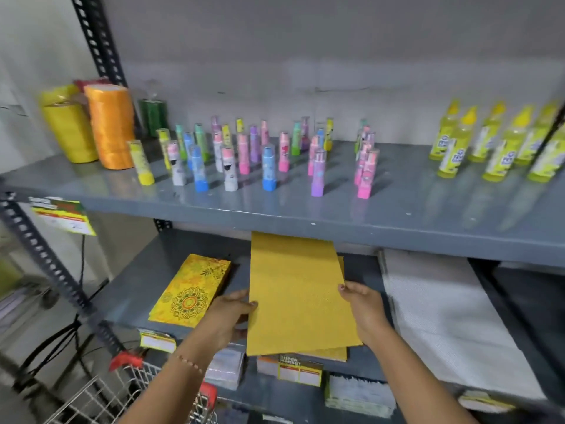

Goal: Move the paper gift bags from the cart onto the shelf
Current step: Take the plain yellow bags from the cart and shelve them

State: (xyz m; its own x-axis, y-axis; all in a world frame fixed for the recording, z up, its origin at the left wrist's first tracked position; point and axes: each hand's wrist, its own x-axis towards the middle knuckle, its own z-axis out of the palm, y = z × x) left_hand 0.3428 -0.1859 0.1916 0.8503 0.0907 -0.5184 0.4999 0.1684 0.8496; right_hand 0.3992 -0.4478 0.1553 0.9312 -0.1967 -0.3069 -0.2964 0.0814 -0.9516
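I hold a flat stack of plain gold paper gift bags point(298, 296) over the middle shelf point(134, 289), its far end under the upper shelf board. My left hand point(230, 316) grips the stack's left edge and my right hand point(365, 310) grips its right edge. More gold bags lie beneath the stack. A yellow patterned gift bag point(191, 290) lies flat on the shelf to the left. The wire cart point(122, 393) with red handle ends shows at the bottom left; I cannot see what is in it.
The upper shelf point(305, 209) carries several small coloured bottles, yellow-green bottles at the right and ribbon rolls point(110, 127) at the left. White sheets point(449, 316) lie on the middle shelf to the right. Price tags hang on the shelf edges. A lower shelf holds packets.
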